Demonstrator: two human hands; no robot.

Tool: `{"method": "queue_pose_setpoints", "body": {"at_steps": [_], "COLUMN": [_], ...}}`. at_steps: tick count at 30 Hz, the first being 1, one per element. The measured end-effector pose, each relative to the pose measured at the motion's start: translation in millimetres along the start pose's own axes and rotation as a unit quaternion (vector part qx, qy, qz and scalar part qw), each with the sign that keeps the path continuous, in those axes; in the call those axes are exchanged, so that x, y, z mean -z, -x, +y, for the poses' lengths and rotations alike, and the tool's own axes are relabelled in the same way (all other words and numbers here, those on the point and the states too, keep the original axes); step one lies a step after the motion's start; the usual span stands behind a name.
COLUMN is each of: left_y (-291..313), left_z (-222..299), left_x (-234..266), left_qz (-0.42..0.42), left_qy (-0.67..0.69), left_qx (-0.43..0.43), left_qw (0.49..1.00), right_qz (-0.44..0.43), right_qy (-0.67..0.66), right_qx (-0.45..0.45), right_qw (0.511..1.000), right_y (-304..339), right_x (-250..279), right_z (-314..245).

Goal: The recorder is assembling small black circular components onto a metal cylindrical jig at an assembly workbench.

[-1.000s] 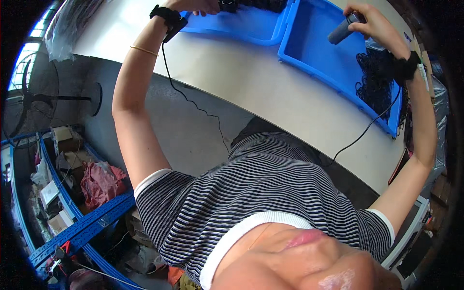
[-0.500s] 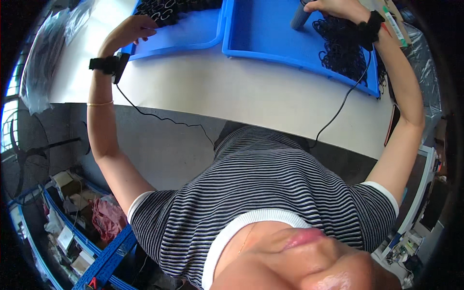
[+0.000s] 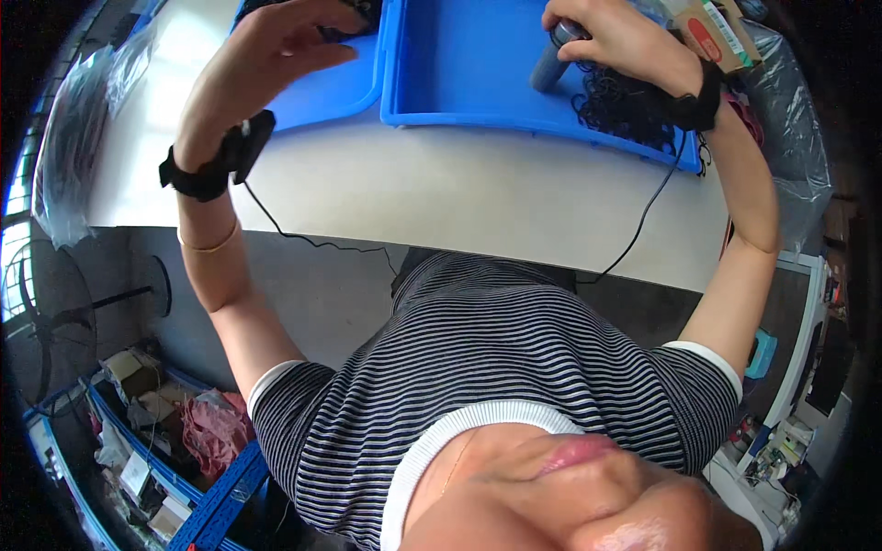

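My right hand (image 3: 611, 41) is wrapped round the top of a grey cylinder (image 3: 549, 70), tilted over the right blue tray (image 3: 514, 119). Beside it in that tray lies a heap of black curved pieces (image 3: 620, 110), like small hooks or rings. My left hand (image 3: 276, 60) is over the left blue tray (image 3: 335, 112), its thumb apart from the fingers and nothing visible between them. More black pieces (image 3: 354, 23) lie behind its fingertips, partly hidden by the hand and cut off by the upper edge.
Both trays stand on a white table (image 3: 441, 184). Black straps with cables circle my wrists; one cable (image 3: 643, 216) hangs across the table edge. Clear plastic bags (image 3: 69, 147) lie at the left, a cardboard box (image 3: 717, 37) at the far right. A fan (image 3: 55, 317) stands lower left.
My left hand has risen toward the camera and opened wider between thumb and fingers. My right hand and the grey cylinder sit a little further left and lower in view; the whole view has shifted slightly.
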State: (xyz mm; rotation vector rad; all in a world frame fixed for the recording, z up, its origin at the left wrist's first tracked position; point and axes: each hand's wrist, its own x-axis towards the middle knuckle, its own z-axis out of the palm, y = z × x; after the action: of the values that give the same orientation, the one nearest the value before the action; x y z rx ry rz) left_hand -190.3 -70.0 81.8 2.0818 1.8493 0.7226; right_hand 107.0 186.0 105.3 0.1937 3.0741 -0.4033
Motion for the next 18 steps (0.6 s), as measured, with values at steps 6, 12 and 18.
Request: {"method": "queue_pose_setpoints", "body": {"at_steps": [6,12,18], "left_y": [-52.4,-83.0,-97.0], "left_z": [97.8,105.9,116.9], "left_x": [-11.1,-20.9,-28.3], "left_qz": [-0.021,-0.016,0.013], "left_qy": [0.007,0.034,0.05], "left_qx": [0.034,-0.004,-0.014], "left_qw": [0.999,0.999,0.999], "right_qz": [0.02,0.078,0.061], "right_qy": [-0.024,-0.017,-0.093], "right_qx": [-0.019,-0.002,-0.036], "right_qw": [0.999,0.997,0.993], "right_y": [7.0,17.6,27.4], "right_x": [-3.0,-9.9,-1.2], "right_z": [-0.9,3.6,-5.3]}}
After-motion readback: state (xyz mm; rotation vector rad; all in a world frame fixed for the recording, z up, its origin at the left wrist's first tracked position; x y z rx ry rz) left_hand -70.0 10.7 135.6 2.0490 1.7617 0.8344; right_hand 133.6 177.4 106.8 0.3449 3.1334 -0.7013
